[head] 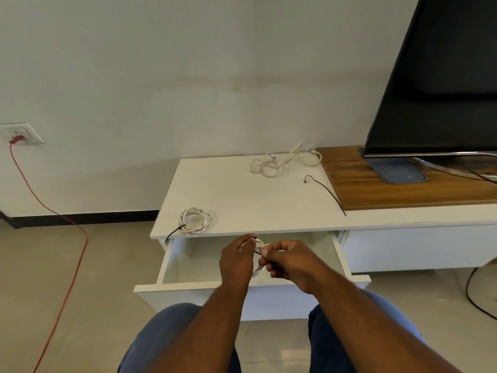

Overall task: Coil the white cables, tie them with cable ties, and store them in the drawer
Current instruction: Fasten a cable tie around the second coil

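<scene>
Left hand (236,261) and right hand (287,262) both pinch coiled white cable (258,270) over open drawer (188,285). Tied coil (195,220), loose cable (282,163) and spare tie (326,194) lie on cabinet top (242,195).

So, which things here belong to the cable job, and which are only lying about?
Job: held cable, tied coil, loose white cable, spare cable tie, open drawer.
Lying about: television, red cord, wall socket.

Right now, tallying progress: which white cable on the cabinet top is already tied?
The coiled cable at the front left edge, cinched by a black tie. The tangled cable at the back lies loose, untied.
</scene>
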